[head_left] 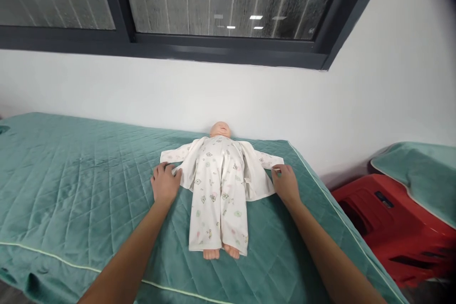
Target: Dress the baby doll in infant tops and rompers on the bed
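A baby doll point(220, 129) lies on its back on a green quilted cover point(117, 175), its head by the wall and its bare feet toward me. White patterned trousers point(210, 190) reach high up its chest. Around its upper body is a white baby shirt point(257, 183), its front panels spread apart and its sleeves stretched out to both sides. My left hand point(166, 183) pinches the edge of the left panel, just below the sleeve. At the opposite side, my right hand point(286, 183) is closed on the shirt's edge near the right cuff.
Behind the bed is a white wall point(160, 85) with a dark-framed window point(228, 50) above. To the right, below the bed's piped edge, stand red plastic chairs or stools point(395, 218), with another green cover point(423, 175) draped over them.
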Demonstrator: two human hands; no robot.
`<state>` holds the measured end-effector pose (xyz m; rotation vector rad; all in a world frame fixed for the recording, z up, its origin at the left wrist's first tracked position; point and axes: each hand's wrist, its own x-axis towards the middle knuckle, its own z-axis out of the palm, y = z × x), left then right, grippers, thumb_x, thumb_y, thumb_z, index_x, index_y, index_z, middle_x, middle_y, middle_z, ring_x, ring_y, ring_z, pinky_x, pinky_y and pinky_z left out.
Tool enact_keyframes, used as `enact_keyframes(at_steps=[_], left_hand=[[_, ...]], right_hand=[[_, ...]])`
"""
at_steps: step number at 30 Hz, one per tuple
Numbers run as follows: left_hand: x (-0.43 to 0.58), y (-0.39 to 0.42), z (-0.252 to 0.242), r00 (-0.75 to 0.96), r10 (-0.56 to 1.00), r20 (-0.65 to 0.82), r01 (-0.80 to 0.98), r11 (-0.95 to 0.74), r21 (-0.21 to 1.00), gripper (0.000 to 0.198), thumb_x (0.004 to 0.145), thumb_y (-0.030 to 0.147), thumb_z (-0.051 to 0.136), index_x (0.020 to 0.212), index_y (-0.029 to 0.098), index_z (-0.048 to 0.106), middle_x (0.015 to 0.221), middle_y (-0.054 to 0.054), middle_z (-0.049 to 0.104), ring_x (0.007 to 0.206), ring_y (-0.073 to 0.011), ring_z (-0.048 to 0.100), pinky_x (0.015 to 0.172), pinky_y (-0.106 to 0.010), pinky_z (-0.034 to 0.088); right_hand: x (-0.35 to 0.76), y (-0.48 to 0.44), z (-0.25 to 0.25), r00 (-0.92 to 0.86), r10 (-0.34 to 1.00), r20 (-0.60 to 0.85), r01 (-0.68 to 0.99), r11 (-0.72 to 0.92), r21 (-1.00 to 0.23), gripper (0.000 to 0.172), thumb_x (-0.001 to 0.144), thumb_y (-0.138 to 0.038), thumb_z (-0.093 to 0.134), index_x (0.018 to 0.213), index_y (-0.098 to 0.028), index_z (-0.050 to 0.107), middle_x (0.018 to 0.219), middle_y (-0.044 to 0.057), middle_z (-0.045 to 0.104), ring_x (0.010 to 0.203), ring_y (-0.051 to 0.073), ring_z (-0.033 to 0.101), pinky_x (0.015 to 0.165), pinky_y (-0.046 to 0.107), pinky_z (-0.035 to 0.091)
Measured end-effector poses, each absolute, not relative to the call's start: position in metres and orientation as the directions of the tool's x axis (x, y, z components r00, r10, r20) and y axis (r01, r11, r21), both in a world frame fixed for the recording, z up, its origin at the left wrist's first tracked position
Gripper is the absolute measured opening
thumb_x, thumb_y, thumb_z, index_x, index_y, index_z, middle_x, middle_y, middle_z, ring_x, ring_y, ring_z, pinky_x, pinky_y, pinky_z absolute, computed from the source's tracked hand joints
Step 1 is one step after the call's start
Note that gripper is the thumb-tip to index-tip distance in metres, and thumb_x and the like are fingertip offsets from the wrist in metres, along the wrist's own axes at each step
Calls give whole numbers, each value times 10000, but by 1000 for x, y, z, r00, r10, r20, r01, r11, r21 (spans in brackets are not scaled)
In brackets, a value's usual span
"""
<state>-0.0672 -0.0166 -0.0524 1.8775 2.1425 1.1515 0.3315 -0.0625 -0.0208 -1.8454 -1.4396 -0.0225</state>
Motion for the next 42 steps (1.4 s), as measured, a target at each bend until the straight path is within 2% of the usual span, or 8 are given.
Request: enact_keyframes(at_steps=[9,14,17,23,28,31,36,42], left_hand=[[-67,-4,-49,-258,888,380,819,-8,574,254,878,430,506,842,200,608,1295,-132,566,1278,-355,451,1008,-545,397],[-73,-5,-50,-450,842,296,586,29,810,285,905,491,452,934,222,537,945,-60,667,915,-256,624,813,-384,487],[-73,-6,-49,-489,823,289,530,17,848,269,884,491,490,897,225,529,897,-39,661,862,-236,625,772,-347,484],[-72,-4,-50,-462,844,274,470,-29,882,239,847,446,550,943,227,561,988,-44,677,954,-234,641,896,-364,483],[-73,-2,-52,-408,871,273,464,-60,884,251,839,405,539,1006,238,624,1032,-40,695,989,-226,648,953,-372,470],[-74,-2,-52,-382,889,253,431,-71,900,264,840,402,523,1007,242,651,999,-32,710,960,-213,660,937,-355,479],[-75,-1,-51,-370,900,232,456,-42,889,280,842,426,536,1022,251,660,1002,-44,719,988,-236,658,951,-382,466],[-73,-5,-47,-329,926,184,493,3,870,290,841,440,569,1077,290,648,1066,-41,716,1068,-268,640,978,-431,447]], right_hand=[[315,-65,-25,215,930,297,814,-3,-581,320,746,-492,644,647,-195,574,833,45,558,851,220,503,826,365,394],[319,-74,-7,367,930,-21,137,-77,-988,358,698,-431,711,627,-220,430,576,-48,432,542,125,391,532,261,303],[324,-78,-1,315,937,-150,-216,-83,-973,266,670,-380,726,710,-229,511,650,-24,550,557,143,481,522,273,386],[324,-77,-2,370,908,-197,-377,-47,-925,344,586,-267,789,856,-224,581,739,-38,639,598,141,577,523,249,451],[291,-64,41,383,923,-34,-220,55,-974,398,588,-315,795,895,-223,560,800,-36,659,594,127,568,541,243,422],[250,-59,79,219,945,244,138,217,-966,275,717,-318,692,938,-218,562,952,2,665,743,147,598,662,267,449],[194,-73,91,-421,871,253,736,491,-466,324,815,-84,435,1064,-228,585,1022,14,650,867,155,584,740,266,410],[190,-100,82,-524,839,148,832,542,-121,308,922,-152,372,1113,-232,600,1108,61,627,906,183,598,673,268,384]])
